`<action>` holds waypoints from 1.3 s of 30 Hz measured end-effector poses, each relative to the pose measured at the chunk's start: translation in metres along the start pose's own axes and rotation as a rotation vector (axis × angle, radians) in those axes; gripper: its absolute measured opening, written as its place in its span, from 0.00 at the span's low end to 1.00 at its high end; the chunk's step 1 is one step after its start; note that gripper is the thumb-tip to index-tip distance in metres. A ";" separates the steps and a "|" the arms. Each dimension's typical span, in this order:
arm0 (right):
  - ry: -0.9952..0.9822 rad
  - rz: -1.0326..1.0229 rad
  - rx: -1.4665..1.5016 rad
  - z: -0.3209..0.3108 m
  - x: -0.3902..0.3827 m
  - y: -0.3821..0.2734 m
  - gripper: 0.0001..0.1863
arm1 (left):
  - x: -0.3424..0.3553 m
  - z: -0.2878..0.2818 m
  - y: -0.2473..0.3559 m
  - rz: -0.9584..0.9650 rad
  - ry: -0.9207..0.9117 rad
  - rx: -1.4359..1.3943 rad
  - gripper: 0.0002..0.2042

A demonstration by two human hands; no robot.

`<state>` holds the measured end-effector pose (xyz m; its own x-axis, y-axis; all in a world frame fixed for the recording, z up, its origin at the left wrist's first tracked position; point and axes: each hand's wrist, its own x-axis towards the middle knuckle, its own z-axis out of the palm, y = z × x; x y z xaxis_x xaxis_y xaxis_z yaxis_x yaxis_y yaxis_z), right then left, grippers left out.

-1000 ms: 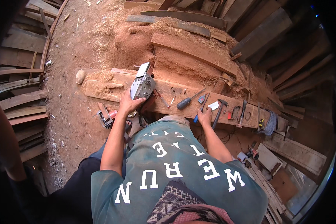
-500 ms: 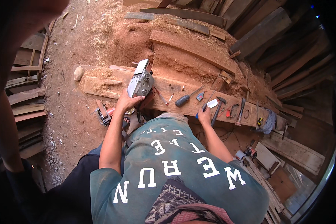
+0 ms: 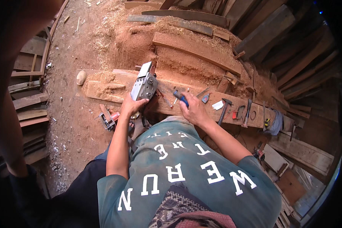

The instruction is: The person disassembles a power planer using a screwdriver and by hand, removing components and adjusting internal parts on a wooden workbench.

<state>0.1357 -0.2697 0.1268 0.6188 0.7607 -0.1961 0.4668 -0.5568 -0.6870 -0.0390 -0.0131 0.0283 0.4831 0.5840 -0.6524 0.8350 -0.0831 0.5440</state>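
Gripping tight, my right hand [image 3: 193, 110] is closed around the blue handle of a screwdriver [image 3: 180, 97], and the tip end pokes out toward ten o'clock. My left hand [image 3: 130, 106] is wrapped on the near end of the grey power planer [image 3: 144, 86] and holds it tipped up on the long wooden plank [image 3: 102, 91]. The planer sits at about ten o'clock from my right hand, quite near it.

I think the job now is to bring the screwdriver to a screw on the planer. To do it well, I should keep the planer very steady with my left hand so it does not roll. I should set the tip square in the screw before I turn. I cannot see the screw head from up here, so I would go slow and feel for it.

A few small screws and bits [image 3: 175, 101] lie loose on the plank between my hands. I should not knock them into the sawdust [image 3: 178, 66] at twelve o'clock. A hammer [image 3: 223, 108] lies at three o'clock from my right hand, with more tools past it.
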 end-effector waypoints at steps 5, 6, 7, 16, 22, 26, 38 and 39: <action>0.257 0.471 0.327 0.036 -0.008 0.107 0.27 | 0.005 -0.004 -0.005 0.065 -0.131 -0.133 0.45; 0.372 0.528 0.445 0.052 -0.019 0.151 0.27 | 0.004 -0.007 0.000 0.084 -0.165 -0.152 0.44; 0.482 0.582 0.564 0.060 -0.028 0.178 0.26 | 0.004 -0.010 0.002 0.130 -0.195 -0.143 0.46; 0.510 0.949 0.122 0.078 -0.092 0.258 0.17 | 0.002 -0.004 -0.011 0.125 -0.098 0.245 0.55; 0.545 0.847 -0.169 0.092 -0.106 0.243 0.23 | -0.004 -0.001 0.003 0.064 -0.047 0.297 0.52; 0.492 0.581 -0.247 0.087 -0.085 0.227 0.22 | 0.005 0.001 -0.005 0.095 -0.039 0.215 0.46; 0.034 -0.181 0.172 0.055 0.070 -0.024 0.28 | -0.073 -0.060 0.040 0.243 -0.019 -0.252 0.43; 0.027 -0.244 0.183 0.042 0.076 -0.050 0.29 | -0.071 -0.053 0.015 0.342 0.112 -0.065 0.47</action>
<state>0.1326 -0.1695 0.1169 0.5199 0.8542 0.0069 0.4839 -0.2878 -0.8264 -0.0746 -0.0133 0.1103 0.6965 0.6164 -0.3674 0.6101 -0.2392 0.7553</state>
